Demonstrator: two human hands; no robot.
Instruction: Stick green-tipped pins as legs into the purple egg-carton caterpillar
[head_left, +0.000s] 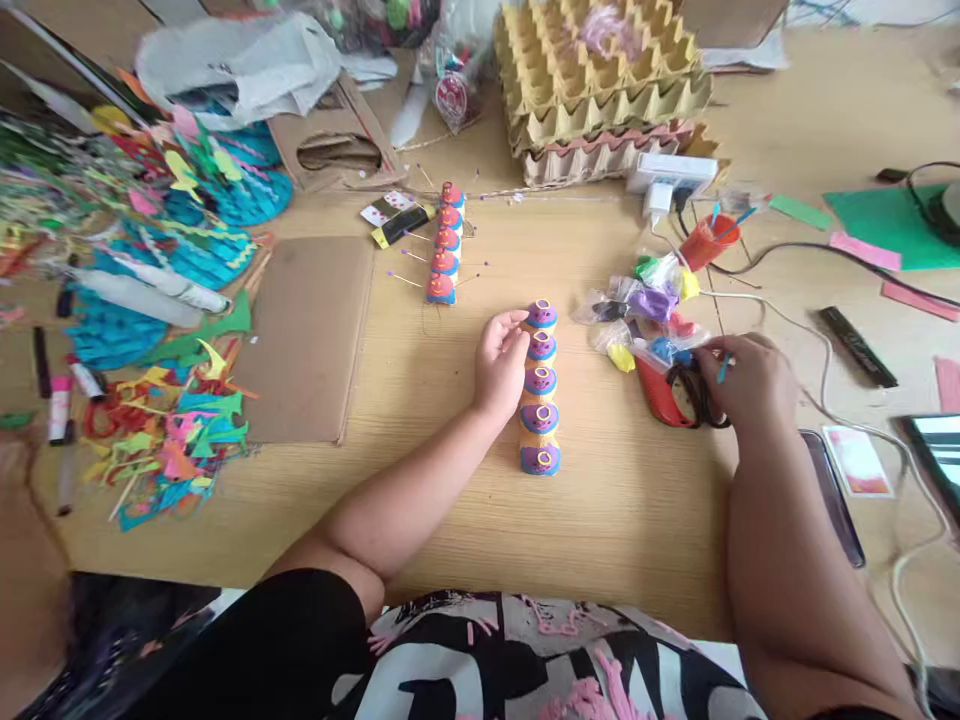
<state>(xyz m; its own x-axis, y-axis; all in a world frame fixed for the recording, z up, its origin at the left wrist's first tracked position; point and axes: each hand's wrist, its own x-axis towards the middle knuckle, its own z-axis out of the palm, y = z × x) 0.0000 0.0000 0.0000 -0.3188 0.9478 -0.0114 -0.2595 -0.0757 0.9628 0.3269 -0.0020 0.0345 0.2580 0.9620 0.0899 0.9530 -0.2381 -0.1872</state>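
**Purple caps in a row, one hand steadying, one hand in the bags**

Purple and orange, five little capped cups glued in a line: the purple caterpillar [540,388] lies in the middle of the wooden table [615,520], running away from the person. The left hand [501,362] rests against its left side, fingers loosely curled and touching the far cups, closed on nothing. Over to the right, the right hand [750,385] sits on top of the red-handled scissors [671,395], fingertips pinched together on a thin blue stick [722,368]. Just beyond it lies a heap of small plastic bags [645,305] with coloured bits. Further back, a second, red-capped caterpillar [445,245] bristles with pins. Behind that stand stacked egg trays [600,90]. Far left, a spread of coloured paper cut-outs [165,440] beside a cardboard sheet [304,335].
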